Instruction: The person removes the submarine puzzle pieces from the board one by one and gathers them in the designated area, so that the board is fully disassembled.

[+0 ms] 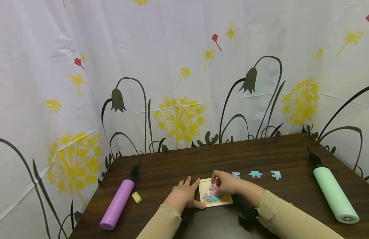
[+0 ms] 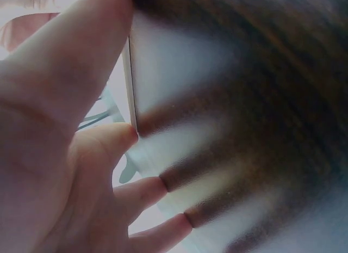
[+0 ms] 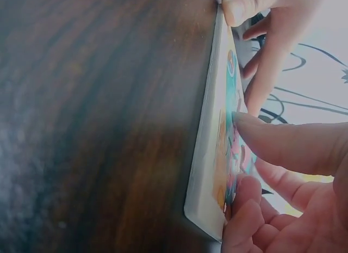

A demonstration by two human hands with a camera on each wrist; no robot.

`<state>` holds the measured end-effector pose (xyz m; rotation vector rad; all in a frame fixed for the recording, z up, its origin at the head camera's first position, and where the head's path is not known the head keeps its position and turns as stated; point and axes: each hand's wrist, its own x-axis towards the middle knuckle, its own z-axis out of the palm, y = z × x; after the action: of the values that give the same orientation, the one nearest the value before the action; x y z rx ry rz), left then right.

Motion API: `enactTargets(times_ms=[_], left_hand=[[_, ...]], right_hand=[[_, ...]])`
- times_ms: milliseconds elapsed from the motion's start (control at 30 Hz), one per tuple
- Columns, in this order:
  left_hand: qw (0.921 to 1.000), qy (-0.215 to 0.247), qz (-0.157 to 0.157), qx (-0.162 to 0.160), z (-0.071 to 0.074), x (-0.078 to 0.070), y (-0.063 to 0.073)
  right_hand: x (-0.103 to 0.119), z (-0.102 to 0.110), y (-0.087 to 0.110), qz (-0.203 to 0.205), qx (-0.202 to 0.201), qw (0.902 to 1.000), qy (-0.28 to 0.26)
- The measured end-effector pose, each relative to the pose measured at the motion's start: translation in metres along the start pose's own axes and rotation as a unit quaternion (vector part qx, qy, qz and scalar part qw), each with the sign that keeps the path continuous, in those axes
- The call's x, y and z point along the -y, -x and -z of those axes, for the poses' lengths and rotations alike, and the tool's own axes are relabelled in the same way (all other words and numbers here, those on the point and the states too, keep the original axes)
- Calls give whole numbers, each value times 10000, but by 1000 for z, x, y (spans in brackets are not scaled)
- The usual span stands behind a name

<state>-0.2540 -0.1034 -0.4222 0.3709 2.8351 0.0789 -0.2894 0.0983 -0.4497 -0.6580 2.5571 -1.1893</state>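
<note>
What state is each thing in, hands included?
puzzle frame: flat, partly filled
pink piece: in the frame
loose puzzle pieces: three visible, outside the frame
left hand: fingers spread, thumb at frame corner
right hand: fingers curled, at pink piece
purple pump: lying down
green pump: lying down
curtain: hanging, creased

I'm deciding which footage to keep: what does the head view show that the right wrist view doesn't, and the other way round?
Only the head view shows the purple pump, the green pump, the small yellow item and three loose puzzle pieces.

Only the right wrist view shows the right hand from its palm side, close up.

Both show the puzzle tray, the left hand with its thumb at the tray's corner, the dark table and the patterned curtain.
</note>
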Motion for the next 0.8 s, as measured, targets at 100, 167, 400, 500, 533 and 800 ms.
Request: enactTargets(times_ms=[100, 167, 400, 500, 533, 800], left_hand=[[10000, -9, -1, 10, 0, 0, 0], [10000, -20, 1, 9, 0, 0, 0], [10000, -75, 28, 10, -3, 0, -2], [10000, -75, 35, 5, -4, 1, -3], [10000, -63, 40, 5, -4, 1, -3], [9999, 98, 18, 7, -3, 1, -3]], right_hand=[[-1, 1, 0, 62, -43, 9997, -219], [-2, 2, 0, 117, -76, 9991, -401], [-10, 2, -1, 241, -118, 9962, -832], [-12, 2, -1, 285, -111, 9950, -952], [-12, 3, -1, 310, -113, 9946, -989], [-12, 8, 2, 186, -55, 9896, -1425]])
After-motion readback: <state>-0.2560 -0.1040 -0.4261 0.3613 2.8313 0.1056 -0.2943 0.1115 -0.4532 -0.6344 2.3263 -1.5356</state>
